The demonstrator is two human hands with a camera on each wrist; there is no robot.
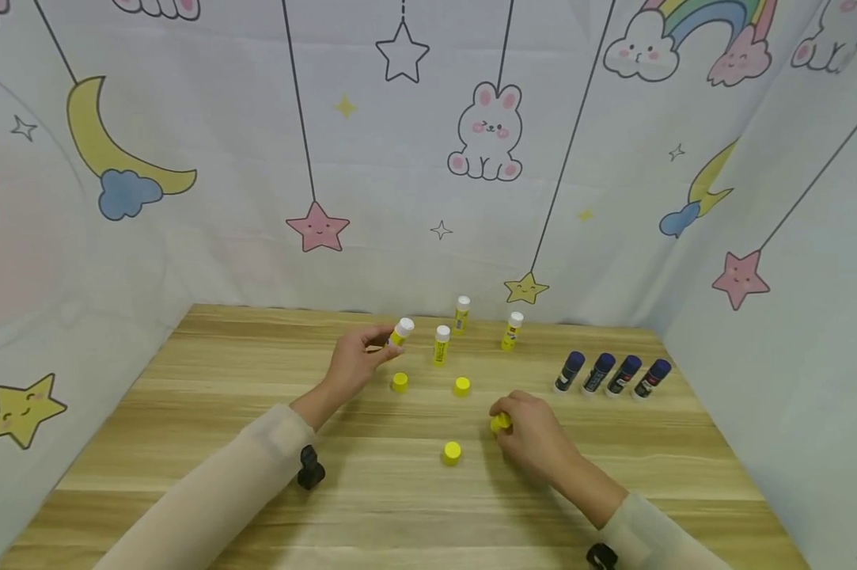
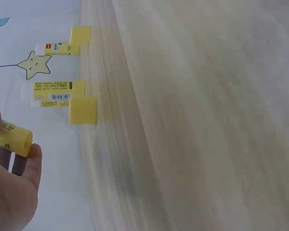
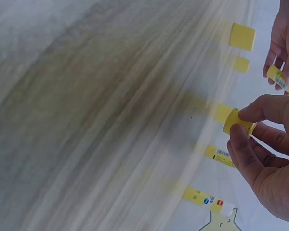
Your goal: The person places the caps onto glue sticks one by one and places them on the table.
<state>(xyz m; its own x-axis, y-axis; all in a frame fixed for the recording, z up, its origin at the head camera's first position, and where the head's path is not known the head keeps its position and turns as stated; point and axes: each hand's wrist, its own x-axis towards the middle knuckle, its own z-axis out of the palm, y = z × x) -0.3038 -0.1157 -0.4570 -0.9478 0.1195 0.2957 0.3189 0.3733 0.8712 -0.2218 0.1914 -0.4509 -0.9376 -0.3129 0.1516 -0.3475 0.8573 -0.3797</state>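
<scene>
Tube (image 1: 400,332) sits tilted in the left hand's (image 1: 357,358) pinch, around frame centre; right hand (image 1: 535,435) pinches a cap (image 1: 500,423), lower right of centre. Both probably light, stiff, kinda slick, so best held by the sides.

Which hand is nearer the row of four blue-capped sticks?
Right. The right hand, pinching a yellow cap, is left of and closer to the person than the blue-capped sticks; the left hand, holding a white-topped yellow stick, is much farther left.

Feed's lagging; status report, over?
Left grip holds tilted yellow-and-white tube. Right grip pinches yellow cap. Three loose caps on table between grips.
</scene>
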